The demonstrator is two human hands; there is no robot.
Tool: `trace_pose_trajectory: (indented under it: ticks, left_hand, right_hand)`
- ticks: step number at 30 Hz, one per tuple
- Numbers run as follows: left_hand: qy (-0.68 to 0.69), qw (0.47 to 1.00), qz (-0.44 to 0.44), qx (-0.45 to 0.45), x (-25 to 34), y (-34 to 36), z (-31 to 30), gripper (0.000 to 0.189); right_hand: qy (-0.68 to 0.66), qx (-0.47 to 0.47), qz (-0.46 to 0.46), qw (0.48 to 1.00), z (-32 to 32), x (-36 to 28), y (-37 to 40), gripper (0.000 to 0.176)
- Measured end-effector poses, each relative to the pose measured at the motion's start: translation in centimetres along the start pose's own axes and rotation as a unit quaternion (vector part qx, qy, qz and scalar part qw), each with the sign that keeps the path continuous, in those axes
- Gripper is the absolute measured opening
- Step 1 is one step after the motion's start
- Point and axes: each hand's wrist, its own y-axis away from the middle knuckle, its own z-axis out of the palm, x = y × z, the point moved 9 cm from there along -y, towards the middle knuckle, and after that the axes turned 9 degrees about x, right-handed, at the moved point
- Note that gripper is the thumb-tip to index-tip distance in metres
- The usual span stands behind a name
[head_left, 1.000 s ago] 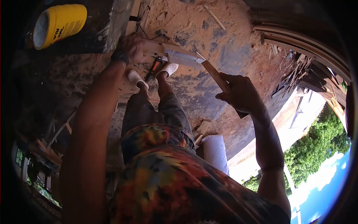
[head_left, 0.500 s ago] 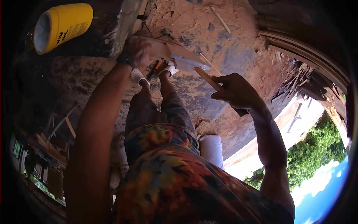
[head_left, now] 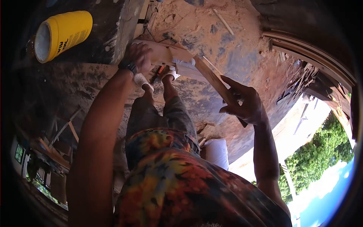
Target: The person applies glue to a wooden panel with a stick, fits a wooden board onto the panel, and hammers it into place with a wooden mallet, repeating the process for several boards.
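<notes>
My left hand (head_left: pixel 141 57), with a dark band at the wrist, is closed over the near end of a pale wooden board (head_left: pixel 162 53) beside the bench edge. In my right hand (head_left: pixel 245 101) is a long wooden strip (head_left: pixel 214 78), held between the thumb and the stretched fingers. Its far end lies right by the whitish patch (head_left: pixel 185 61) at the board's end. The strip slants from there down to the right, and its lower end sticks out past my palm. Part of the board is hidden under my left hand.
A yellow tub (head_left: pixel 70 34) lies on its side on the dark bench (head_left: pixel 100 28). Sawdust covers the floor (head_left: pixel 181 22), with a loose stick (head_left: pixel 223 22) on it. Scrap wood (head_left: pixel 300 81) is heaped at right. A white sack (head_left: pixel 216 153) stands near my legs.
The wooden strip's far end has moved up and left to the end of the board. My right hand has shifted slightly down, its fingers more spread. My left hand stays at the board.
</notes>
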Motion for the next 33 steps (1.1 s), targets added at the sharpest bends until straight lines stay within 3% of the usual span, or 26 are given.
trace_pose_trajectory:
  ticks: [3,5,7,9,11,15,23,25,28,30,33]
  left_hand:
    - [0.008,1.000,-0.004,-0.018,0.1,-0.2,0.0,0.055]
    - [0.025,0.998,0.046,0.032,0.4,-0.1,-0.5,0.052]
    - [0.018,0.997,0.058,0.044,0.5,-0.2,-0.8,0.052]
    - [0.010,0.996,0.067,0.054,1.1,-0.4,-1.6,0.051]
    - [0.018,0.999,0.038,-0.016,1.5,-0.9,-1.9,0.051]
    - [0.005,0.999,0.038,-0.006,1.7,-1.0,-2.2,0.052]
    - [0.008,0.998,0.029,-0.050,1.7,-1.2,-2.1,0.047]
    - [0.006,0.998,0.031,-0.050,1.8,-1.2,-2.2,0.047]
    - [0.001,0.998,0.028,-0.053,1.7,-1.2,-2.1,0.049]
    - [-0.001,0.998,0.023,-0.056,1.6,-1.2,-2.0,0.049]
    - [-0.004,0.998,0.023,-0.065,1.7,-1.1,-1.7,0.050]
  right_hand:
    - [-0.004,0.005,-0.023,1.000,-2.4,2.9,1.8,0.063]
    - [0.015,0.012,0.043,0.999,-3.4,6.8,2.0,0.055]
    - [0.034,0.020,0.046,0.998,-4.1,9.0,1.5,0.050]
    - [0.057,0.000,-0.009,0.998,-4.2,10.0,0.5,0.046]
    - [0.051,-0.019,0.038,0.998,-4.1,11.2,-0.7,0.051]
    - [0.056,-0.049,0.030,0.997,-3.7,13.3,-2.3,0.050]
    - [0.014,-0.051,-0.023,0.998,-2.0,14.9,-3.2,0.051]
    - [0.013,-0.054,0.000,0.998,-1.9,14.6,-2.6,0.050]
    - [0.105,-0.064,-0.018,0.992,-2.7,13.0,-1.9,0.050]
    - [0.086,-0.049,-0.165,0.981,-4.0,10.1,-1.1,0.051]
    - [0.055,-0.009,-0.145,0.988,-4.7,11.0,-1.9,0.051]
